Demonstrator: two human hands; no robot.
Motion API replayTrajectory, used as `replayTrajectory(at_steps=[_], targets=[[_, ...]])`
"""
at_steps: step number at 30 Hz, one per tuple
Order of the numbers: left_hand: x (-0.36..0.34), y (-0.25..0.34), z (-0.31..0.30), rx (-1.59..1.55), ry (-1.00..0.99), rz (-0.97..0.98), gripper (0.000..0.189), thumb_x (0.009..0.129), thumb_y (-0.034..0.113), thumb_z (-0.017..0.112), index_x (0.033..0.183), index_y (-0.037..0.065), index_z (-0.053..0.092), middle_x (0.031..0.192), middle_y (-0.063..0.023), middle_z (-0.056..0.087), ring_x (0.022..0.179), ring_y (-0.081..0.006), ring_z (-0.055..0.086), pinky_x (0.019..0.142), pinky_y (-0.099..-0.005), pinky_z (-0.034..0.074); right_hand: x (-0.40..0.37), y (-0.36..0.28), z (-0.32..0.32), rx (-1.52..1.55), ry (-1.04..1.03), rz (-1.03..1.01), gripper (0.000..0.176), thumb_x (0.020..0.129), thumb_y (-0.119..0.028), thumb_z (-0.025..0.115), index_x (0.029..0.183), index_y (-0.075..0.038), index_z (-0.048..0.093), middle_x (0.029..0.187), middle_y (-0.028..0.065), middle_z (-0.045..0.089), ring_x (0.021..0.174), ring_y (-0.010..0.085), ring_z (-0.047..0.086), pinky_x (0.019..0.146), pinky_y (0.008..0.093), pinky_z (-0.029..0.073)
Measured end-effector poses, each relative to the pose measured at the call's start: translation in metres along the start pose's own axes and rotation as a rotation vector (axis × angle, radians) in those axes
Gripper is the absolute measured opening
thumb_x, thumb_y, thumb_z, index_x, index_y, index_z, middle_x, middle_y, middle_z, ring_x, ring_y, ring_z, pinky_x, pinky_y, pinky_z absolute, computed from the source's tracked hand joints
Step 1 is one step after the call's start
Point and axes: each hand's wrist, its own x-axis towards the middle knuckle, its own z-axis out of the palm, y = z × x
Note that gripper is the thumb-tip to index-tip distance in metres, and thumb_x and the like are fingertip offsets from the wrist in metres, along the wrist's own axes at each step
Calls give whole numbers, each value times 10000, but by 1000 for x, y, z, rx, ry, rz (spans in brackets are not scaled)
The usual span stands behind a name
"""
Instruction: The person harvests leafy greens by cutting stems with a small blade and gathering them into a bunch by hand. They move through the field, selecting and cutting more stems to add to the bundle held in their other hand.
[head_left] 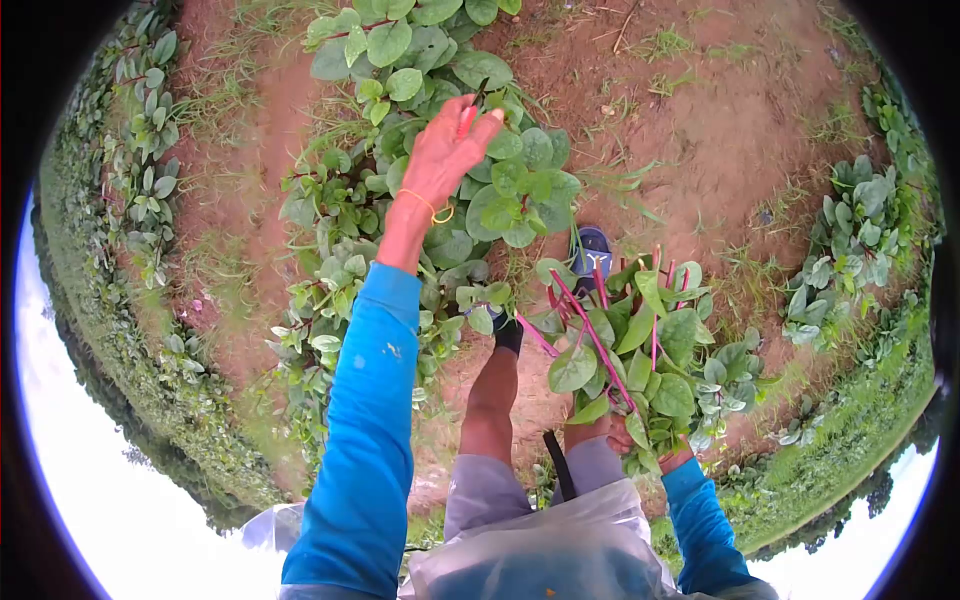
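Observation:
Reaching forward over a row of leafy plants (520,190) is my left hand (445,150), in a blue sleeve with a yellow band at the wrist. Its fingers are closed on a small red-handled cutting tool (467,121), whose thin dark tip points among the leaves; its exact kind is partly hidden. Low on the right, my right hand (622,434) is wrapped round a bunch of Malabar spinach (640,350). Thick magenta stems in the bunch point up and away from me, and broad green leaves cover most of that hand.
Bare reddish soil (700,130) with grass tufts lies on both sides of the row. Further plant rows stand at the left (150,190) and right (840,260). My blue sandal (592,250) is beside the row. A clear plastic sheet (540,545) covers my lap.

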Motion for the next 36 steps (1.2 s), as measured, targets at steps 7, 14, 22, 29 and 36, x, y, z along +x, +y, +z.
replayTrajectory(at_steps=[7, 14, 22, 29, 36], targets=[[-42, -22, 88, 263, -195, 126, 352, 893, 338, 633, 799, 20, 516, 644, -183, 502, 586, -332, 484, 571, -429, 409, 6, -81, 13, -147, -1, -211, 154, 964, -254, 578, 926, -106, 573, 791, -24, 451, 619, 69, 435, 613, 282, 385], [-122, -88, 48, 201, 20, -25, 251, 895, 258, 645, 878, 20, 568, 662, -157, 543, 600, -289, 558, 569, -416, 444, 41, -139, -11, -14, -131, -183, 199, 932, -281, 621, 873, -98, 572, 801, -24, 497, 630, 90, 477, 657, 305, 393], [-134, -102, 12, -941, 324, -415, 199, 942, 292, 605, 905, 97, 603, 740, 17, 536, 532, -69, 463, 414, -237, 332, 115, -148, 30, -82, -288, -94, 287, 939, -340, 618, 1096, -100, 635, 924, -1, 519, 729, 116, 505, 712, 334, 397], [-144, -86, 30, -417, 212, -251, 265, 986, 278, 589, 1148, 69, 584, 758, -10, 591, 532, -80, 474, 456, -265, 366, 160, -147, 37, -65, -357, -22, 683, 752, -571, 708, 1236, -105, 586, 989, 32, 502, 822, 150, 492, 744, 344, 389], [-174, -58, 114, -30, 42, -53, 475, 898, 187, 667, 1338, 86, 521, 832, -164, 652, 670, -282, 632, 629, -373, 507, 197, -117, 30, -17, -299, -106, 693, 816, -583, 594, 1304, -93, 548, 1054, 88, 534, 885, 232, 500, 767, 379, 422]])
